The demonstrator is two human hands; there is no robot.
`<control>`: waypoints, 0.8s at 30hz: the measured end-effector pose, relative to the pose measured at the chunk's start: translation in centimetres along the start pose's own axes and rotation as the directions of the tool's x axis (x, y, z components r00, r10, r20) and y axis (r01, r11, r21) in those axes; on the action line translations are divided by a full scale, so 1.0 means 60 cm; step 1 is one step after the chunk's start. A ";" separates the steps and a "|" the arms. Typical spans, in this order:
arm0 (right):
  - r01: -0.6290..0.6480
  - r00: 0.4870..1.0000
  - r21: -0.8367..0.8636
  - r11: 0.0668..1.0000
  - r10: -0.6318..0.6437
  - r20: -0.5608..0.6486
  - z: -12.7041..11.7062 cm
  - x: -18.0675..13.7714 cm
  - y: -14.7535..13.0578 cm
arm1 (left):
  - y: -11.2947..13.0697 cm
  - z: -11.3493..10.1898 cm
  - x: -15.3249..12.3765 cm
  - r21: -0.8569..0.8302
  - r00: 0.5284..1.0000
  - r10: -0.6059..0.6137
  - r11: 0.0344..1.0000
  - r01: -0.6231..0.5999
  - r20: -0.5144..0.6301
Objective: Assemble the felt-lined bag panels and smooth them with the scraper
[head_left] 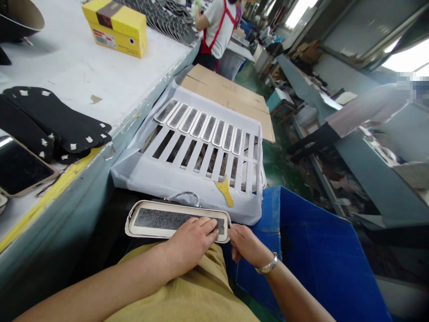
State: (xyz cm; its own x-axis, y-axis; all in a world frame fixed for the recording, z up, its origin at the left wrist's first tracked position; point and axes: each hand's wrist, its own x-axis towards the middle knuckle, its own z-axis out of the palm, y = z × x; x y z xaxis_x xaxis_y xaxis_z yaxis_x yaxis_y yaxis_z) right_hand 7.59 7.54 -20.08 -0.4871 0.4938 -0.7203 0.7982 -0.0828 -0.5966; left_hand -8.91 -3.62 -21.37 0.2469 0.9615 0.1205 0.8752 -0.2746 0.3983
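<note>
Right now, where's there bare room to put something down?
There's room on the white table, between the yellow box and the black pieces, beside a brown scrap, and on the cardboard behind the slotted stand. It's crowded by the phone and along the stand's row of strips.

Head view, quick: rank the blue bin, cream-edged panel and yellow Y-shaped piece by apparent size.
1. Blue bin, clearly largest.
2. Cream-edged panel, though the left hand covers part.
3. Yellow Y-shaped piece, clearly smallest.
</note>
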 end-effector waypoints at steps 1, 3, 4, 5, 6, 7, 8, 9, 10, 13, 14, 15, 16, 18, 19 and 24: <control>-0.011 1.000 -0.008 1.000 0.011 0.012 -0.003 -0.001 -0.003 | -0.001 0.001 0.000 -0.007 1.000 -0.003 1.000 0.003 0.003; -0.036 0.998 -0.018 0.999 0.037 0.042 -0.010 -0.003 -0.013 | -0.004 0.001 0.001 -0.030 1.000 -0.009 1.000 0.009 0.006; -0.050 0.997 -0.020 0.999 0.051 0.056 -0.012 -0.004 -0.019 | -0.006 0.001 0.001 -0.043 1.000 -0.013 0.999 0.013 0.004; -0.060 0.996 -0.017 0.998 0.061 0.071 -0.014 -0.005 -0.026 | -0.007 0.001 0.001 -0.056 1.000 -0.016 0.998 0.016 0.003; -0.068 0.994 -0.012 0.998 0.068 0.083 -0.016 -0.005 -0.031 | -0.009 0.000 0.002 -0.067 1.000 -0.020 0.998 0.020 0.002; -0.070 0.993 -0.006 0.998 0.070 0.093 -0.017 -0.005 -0.035 | -0.010 0.000 0.003 -0.075 1.000 -0.024 0.997 0.024 0.002; -0.071 0.993 0.002 0.997 0.071 0.097 -0.017 -0.004 -0.038 | -0.011 -0.001 0.004 -0.079 1.000 -0.028 0.996 0.029 0.002; -0.070 0.993 0.015 0.997 0.068 0.098 -0.017 -0.003 -0.038 | -0.011 -0.002 0.005 -0.078 0.999 -0.033 0.996 0.033 0.005; -0.065 0.994 0.038 0.997 0.061 0.093 -0.017 -0.002 -0.035 | -0.010 -0.002 0.006 -0.076 0.999 -0.036 0.996 0.037 0.008; -0.039 0.991 0.218 0.975 0.010 0.132 -0.019 0.003 -0.017 | -0.007 0.000 0.009 -0.062 0.999 -0.045 0.997 0.045 0.002; -0.034 0.987 0.278 0.960 -0.011 0.158 -0.022 0.006 -0.009 | -0.005 0.002 0.009 -0.057 0.999 -0.049 0.997 0.049 -0.002; -0.034 0.980 0.336 0.941 -0.034 0.195 -0.025 0.008 0.000 | -0.003 0.003 0.009 -0.051 0.999 -0.053 0.997 0.052 -0.004; -0.042 0.969 0.397 0.917 -0.060 0.240 -0.029 0.011 0.008 | -0.001 0.005 0.009 -0.045 0.998 -0.056 0.997 0.056 -0.004; -0.065 0.941 0.548 0.834 -0.132 0.311 -0.034 0.016 0.023 | 0.003 0.005 0.008 -0.037 0.998 -0.063 0.997 0.063 0.008; -0.076 0.928 0.638 0.766 -0.179 0.325 -0.034 0.019 0.030 | 0.004 0.004 0.007 -0.037 0.998 -0.068 0.997 0.068 0.015; -0.005 0.940 0.857 0.516 -0.289 0.179 -0.006 0.029 0.051 | 0.006 -0.006 0.006 -0.058 0.996 -0.091 0.994 0.092 0.027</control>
State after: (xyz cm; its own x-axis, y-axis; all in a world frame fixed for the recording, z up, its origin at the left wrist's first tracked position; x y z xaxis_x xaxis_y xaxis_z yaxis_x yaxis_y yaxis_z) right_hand 9.31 8.45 -23.00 -0.7523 0.3334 -0.5682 0.1103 -0.7866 -0.6075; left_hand -8.63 -3.37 -20.88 0.1777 0.9823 0.0591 0.8686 -0.1848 0.4598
